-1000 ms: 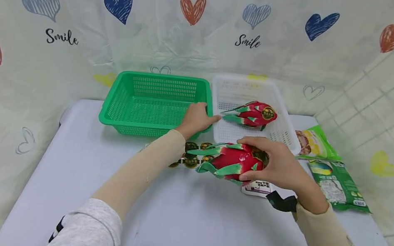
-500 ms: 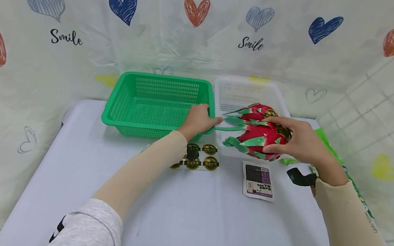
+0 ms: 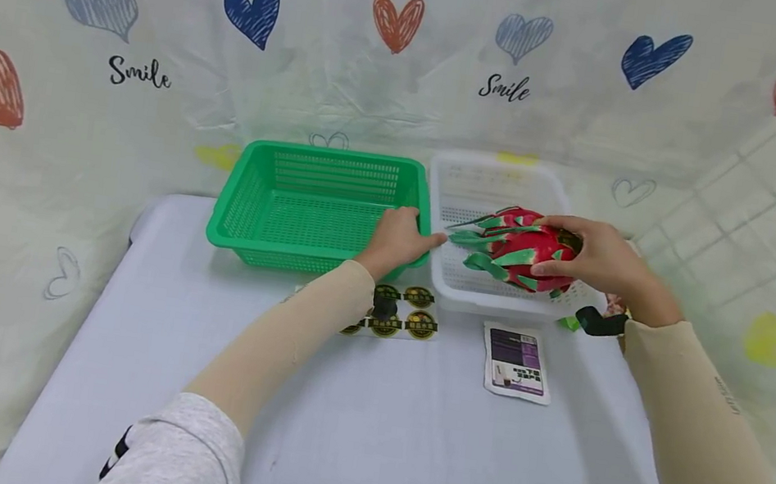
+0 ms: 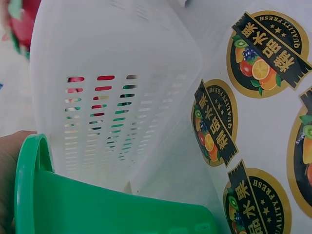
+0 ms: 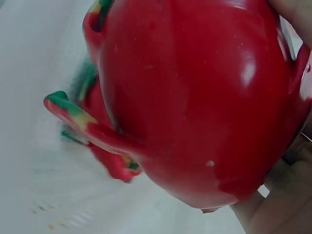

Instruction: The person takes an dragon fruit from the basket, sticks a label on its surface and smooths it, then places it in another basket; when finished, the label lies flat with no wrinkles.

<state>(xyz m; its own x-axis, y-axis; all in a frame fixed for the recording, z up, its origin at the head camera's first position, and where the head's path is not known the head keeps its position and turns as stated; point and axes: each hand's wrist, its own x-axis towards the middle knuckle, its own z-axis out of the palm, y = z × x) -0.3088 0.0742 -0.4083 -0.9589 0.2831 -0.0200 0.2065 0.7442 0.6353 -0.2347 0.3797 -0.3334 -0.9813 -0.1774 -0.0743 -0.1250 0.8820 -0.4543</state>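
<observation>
My right hand (image 3: 605,260) grips a dragon fruit (image 3: 523,254), red with green leafy tips, over the white basket (image 3: 477,297). In the right wrist view that held fruit (image 5: 195,97) fills most of the picture. Behind it lies a second dragon fruit (image 3: 511,214), inside the white basket and partly covered. My left hand (image 3: 395,241) holds the right rim of the green basket (image 3: 311,256), thumb outside. The left wrist view shows the green rim (image 4: 31,170) beside the white basket's slotted wall (image 4: 117,58).
A sheet of round black-and-gold stickers (image 3: 415,312) lies on the table in front of the baskets. To its right is a small white packet (image 3: 518,364) with a dark label. Food bags (image 3: 613,305) show partly behind my right wrist. A heart-printed curtain (image 3: 379,92) hangs behind.
My right hand has carried the dragon fruit rightward and away from me, from in front of the white basket to over it. The white packet has come into full view. My left hand keeps its hold.
</observation>
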